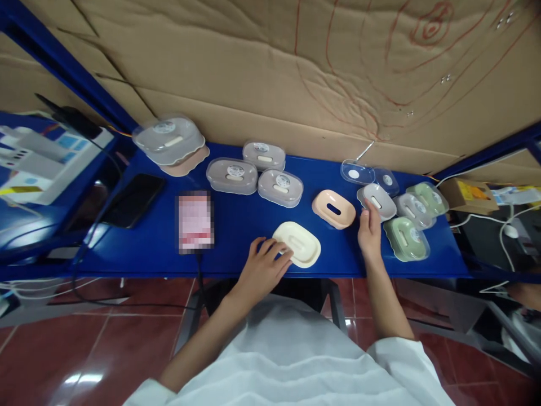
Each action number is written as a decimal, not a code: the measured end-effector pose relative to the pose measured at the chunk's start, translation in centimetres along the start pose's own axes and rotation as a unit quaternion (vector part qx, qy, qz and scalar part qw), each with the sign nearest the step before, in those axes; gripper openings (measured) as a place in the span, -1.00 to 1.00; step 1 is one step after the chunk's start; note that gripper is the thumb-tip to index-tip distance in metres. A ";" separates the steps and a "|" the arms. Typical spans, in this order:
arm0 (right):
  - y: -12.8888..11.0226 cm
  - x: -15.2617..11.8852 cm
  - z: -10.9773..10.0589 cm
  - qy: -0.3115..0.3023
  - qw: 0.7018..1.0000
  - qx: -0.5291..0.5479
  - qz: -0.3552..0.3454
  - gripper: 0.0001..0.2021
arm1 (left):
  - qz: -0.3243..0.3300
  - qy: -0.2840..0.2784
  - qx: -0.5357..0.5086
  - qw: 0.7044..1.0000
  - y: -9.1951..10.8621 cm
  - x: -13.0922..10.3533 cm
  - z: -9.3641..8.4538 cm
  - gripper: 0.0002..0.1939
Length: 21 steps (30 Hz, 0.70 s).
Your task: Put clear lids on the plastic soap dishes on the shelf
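Note:
My left hand (266, 262) rests at the left edge of a cream oval dish (301, 243), which looks like a soap dish part. Its fingers are spread, their tips touching the rim. At the right, my right hand (370, 232) has its thumb and a finger closed on the near edge of a grey soap dish (382, 201); its other fingers are hidden. Between the hands lies a peach soap dish part (344, 213) with a dark oval slot. Two clear lids (364, 176) with round labels lie behind the grey dish.
Several lidded grey soap boxes (231, 185) stand at centre-left, with a stack (169, 135) farther left. Lidded green boxes (403, 239) are at the right. A black phone (135, 200) and a pixelated panel (195, 221) lie on the blue table (240, 225). Cardboard (253, 73) rises behind.

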State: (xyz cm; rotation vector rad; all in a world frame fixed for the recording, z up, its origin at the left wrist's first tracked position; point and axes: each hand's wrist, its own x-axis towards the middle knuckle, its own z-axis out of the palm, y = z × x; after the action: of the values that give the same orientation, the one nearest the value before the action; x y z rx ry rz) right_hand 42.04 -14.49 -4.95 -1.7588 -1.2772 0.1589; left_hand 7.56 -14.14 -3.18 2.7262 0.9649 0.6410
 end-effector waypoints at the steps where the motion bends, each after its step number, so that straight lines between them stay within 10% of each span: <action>1: -0.4 -0.3 -0.2 -0.020 0.998 -0.046 -0.044 -0.48 | -0.003 0.004 0.004 1.000 -0.3 -0.2 -0.1 -0.84; 5: -2.4 -1.7 0.0 -0.145 0.960 -0.170 -0.168 -0.57 | -0.032 0.019 0.007 0.999 -1.3 -0.9 -0.1 -0.72; 21: -9.9 -8.4 2.8 -0.275 0.899 -0.139 -0.313 -0.58 | -0.015 0.062 0.028 0.998 -2.6 -1.0 -0.3 -0.67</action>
State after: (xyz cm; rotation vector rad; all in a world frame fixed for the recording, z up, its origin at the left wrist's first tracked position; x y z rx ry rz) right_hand 29.89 -19.24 -2.56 -1.4783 -2.3182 0.1057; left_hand 5.25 -12.74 -4.10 2.7414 1.0646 0.7964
